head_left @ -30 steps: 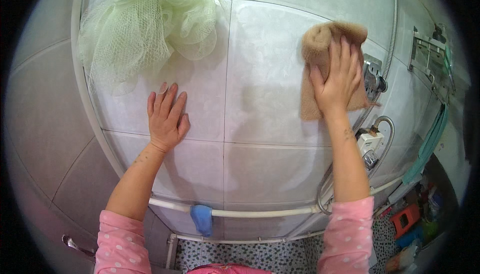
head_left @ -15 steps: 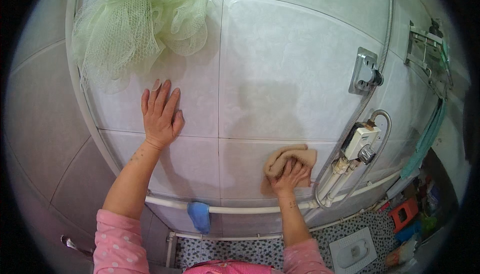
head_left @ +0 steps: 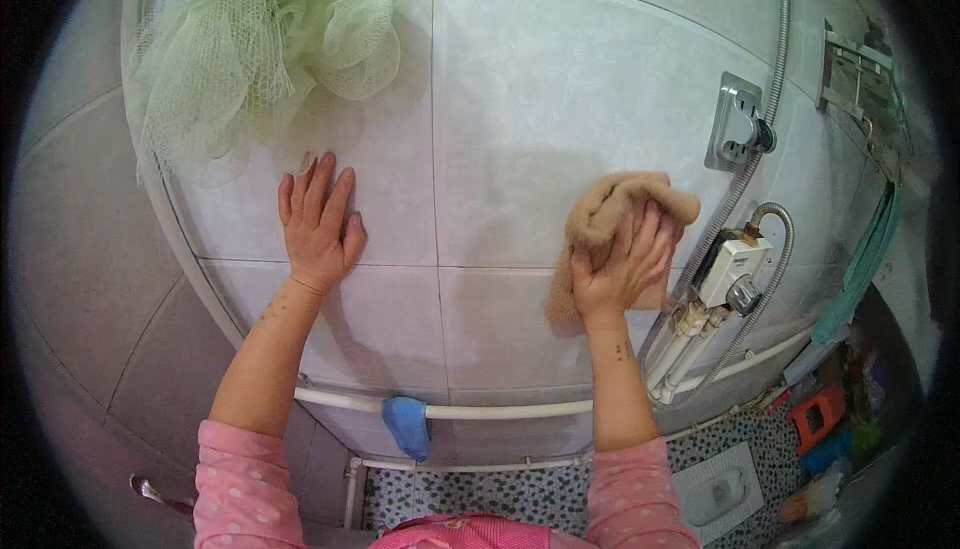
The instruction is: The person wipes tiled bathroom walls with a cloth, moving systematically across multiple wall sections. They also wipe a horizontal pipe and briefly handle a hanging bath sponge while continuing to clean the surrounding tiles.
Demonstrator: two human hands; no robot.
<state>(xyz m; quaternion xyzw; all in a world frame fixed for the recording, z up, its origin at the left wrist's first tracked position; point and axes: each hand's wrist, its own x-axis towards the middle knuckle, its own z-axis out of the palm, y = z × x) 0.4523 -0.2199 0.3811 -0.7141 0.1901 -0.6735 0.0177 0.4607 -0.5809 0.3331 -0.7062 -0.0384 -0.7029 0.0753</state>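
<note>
A brown cloth [head_left: 625,211], bunched and folded, is pressed against the pale tiled wall [head_left: 530,79] by my right hand [head_left: 628,261]. Its fingers curl over the cloth, just left of the shower valve [head_left: 733,271]. My left hand [head_left: 318,224] lies flat on the tiles with fingers stretched and nothing in it. Right above those fingertips hangs a pale green mesh bath puff [head_left: 270,39].
A metal shower hose [head_left: 776,79] runs down past a wall bracket [head_left: 738,124]. A white pipe [head_left: 510,412] with a blue cloth [head_left: 406,427] over it crosses low down. Below are a squat toilet [head_left: 718,494], a red stool [head_left: 818,416] and a pebble-patterned floor [head_left: 470,489].
My right hand has slid the brown cloth up the wall and to the right, nearer the hose. My left hand keeps its place on the tiles.
</note>
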